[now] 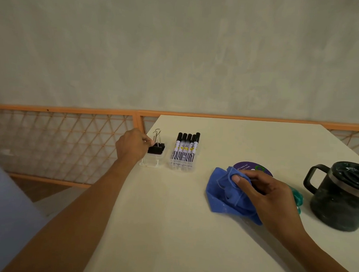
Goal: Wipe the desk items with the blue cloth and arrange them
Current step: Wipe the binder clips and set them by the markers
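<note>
an orange lattice railing (59, 142) runs behind the cream desk (169, 229), far left of the markers (185, 149). just left of the markers, my left hand (132, 144) curls its fingers onto the black binder clips (156, 148), which stand wire handles up in a small clear holder (152, 162). the markers lie side by side in a clear tray, black caps pointing away from me. right of the markers and nearer me, the blue cloth (223, 198) sits bunched on the desk, gripped by my right hand (263, 194), thumb pressed on top. a round purple disc (254, 167) shows just beyond the cloth, and something teal (297, 197) that i cannot identify peeks from under that hand. farthest right of the markers stands a black lidded mug (341, 196), its handle facing them.
</note>
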